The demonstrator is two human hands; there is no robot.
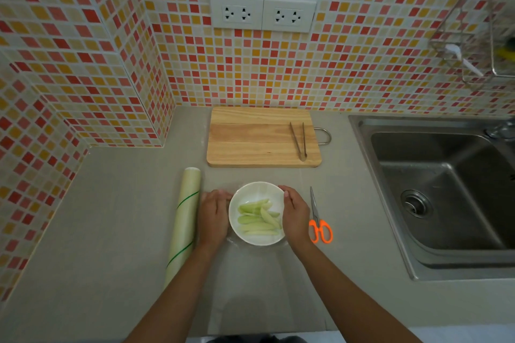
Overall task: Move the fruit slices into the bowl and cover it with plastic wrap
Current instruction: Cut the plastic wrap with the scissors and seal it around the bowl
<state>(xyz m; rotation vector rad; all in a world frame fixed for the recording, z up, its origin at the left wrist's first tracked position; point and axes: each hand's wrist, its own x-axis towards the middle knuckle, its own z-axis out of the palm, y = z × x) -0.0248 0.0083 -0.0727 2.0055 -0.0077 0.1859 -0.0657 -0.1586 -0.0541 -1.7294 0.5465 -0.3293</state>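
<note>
Cupping the round white ceramic bowl (256,213) from both sides, our left hand (213,216) and right hand (296,214) press flat against its outer wall, fingers (287,194) curved and loosely spread around the rim rather than pinched; the pale green fruit slices (259,217) lie piled inside the bowl, which sits on the grey bench (111,231) near its front edge; a thin clear film seems to glint over and around the bowl, though we cannot tell how far it reaches; the long roll of plastic wrap (184,223) lies just left of our left hand; the orange-handled scissors (319,221) rest just right of our right hand; behind, the pale wooden cutting board (256,138) carries slim metal tongs (299,140); the steel sink (446,189) lies to the right.
</note>
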